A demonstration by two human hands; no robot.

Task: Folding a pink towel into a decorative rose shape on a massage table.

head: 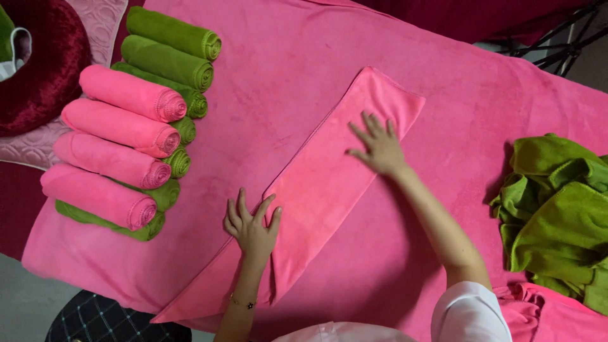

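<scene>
No container is in view; the goods lie loose on a pink-covered table (pixel 266 57). At the table's left end, rolled pink towels (pixel 120 126) are stacked over rolled green towels (pixel 171 60), roll ends facing the table's centre. At the right end lies a heap of unrolled green towels (pixel 557 215).

A folded pink towel (pixel 329 177) lies flat on the table centre as a long narrow strip. Its long axis runs diagonally, from the near-left corner by the person's body to the far-right end near the table's middle.

The left hand (pixel 252 228) rests palm down on the strip's near portion, fingers spread and flat, fingertips at the strip's left edge. The right hand (pixel 379 149) rests palm down on the far portion, fingers spread and pointing toward the far end. Neither hand pinches the fabric; both press it flat. The hands are well apart along the strip.
</scene>
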